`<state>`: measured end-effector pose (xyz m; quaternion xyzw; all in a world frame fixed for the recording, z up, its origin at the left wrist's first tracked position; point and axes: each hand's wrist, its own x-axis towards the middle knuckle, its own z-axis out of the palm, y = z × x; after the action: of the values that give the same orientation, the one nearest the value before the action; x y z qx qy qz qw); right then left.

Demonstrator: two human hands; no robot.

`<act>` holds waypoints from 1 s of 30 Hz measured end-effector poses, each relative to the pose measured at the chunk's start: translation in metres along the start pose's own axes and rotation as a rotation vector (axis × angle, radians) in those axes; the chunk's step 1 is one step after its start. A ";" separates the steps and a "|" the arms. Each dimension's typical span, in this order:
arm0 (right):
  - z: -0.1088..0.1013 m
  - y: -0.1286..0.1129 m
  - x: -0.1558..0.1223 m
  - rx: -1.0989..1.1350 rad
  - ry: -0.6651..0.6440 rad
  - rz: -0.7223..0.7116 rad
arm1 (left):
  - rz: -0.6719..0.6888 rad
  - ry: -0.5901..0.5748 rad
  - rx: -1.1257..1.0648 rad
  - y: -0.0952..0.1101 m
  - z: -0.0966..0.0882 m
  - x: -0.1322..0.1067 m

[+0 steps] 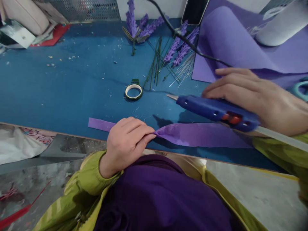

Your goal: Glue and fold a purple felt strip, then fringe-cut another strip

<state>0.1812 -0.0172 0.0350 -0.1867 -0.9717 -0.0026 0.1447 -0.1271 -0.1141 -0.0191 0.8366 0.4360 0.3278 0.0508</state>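
Note:
My left hand (131, 141) is closed in a pinch on a strip of purple paper (199, 134) near the table's front edge. The strip is gathered at my fingertips, widens out flat to the right, and a short narrow end shows left of the hand. My right hand (255, 96) grips a blue hot glue gun (211, 109) above the strip, its metal nozzle pointing left. A clear glue stick (281, 138) sticks out of its back end. Beyond my left hand a roll of dark green tape (133, 92) lies on the table.
Purple lavender-like flowers (132, 25), green stems (156, 64) and thin silver wires (186, 70) lie at the back middle. A black cable (199, 53) crosses above them. Rolled purple sheet (231, 38), a white cylinder (284, 24) and a phone (194, 11) are at the back right.

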 end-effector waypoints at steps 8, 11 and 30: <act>0.031 0.039 0.046 -0.169 -0.103 -0.041 | 0.013 0.002 -0.017 0.001 0.000 0.001; 0.036 0.047 0.053 -0.192 -0.128 -0.027 | 0.011 0.005 -0.018 0.002 0.000 0.001; 0.031 -0.084 0.008 0.199 0.141 0.308 | 0.020 -0.037 -0.051 0.002 -0.002 0.004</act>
<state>0.1348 -0.0901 0.0121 -0.3171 -0.9146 0.1027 0.2289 -0.1248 -0.1130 -0.0151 0.8453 0.4179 0.3240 0.0766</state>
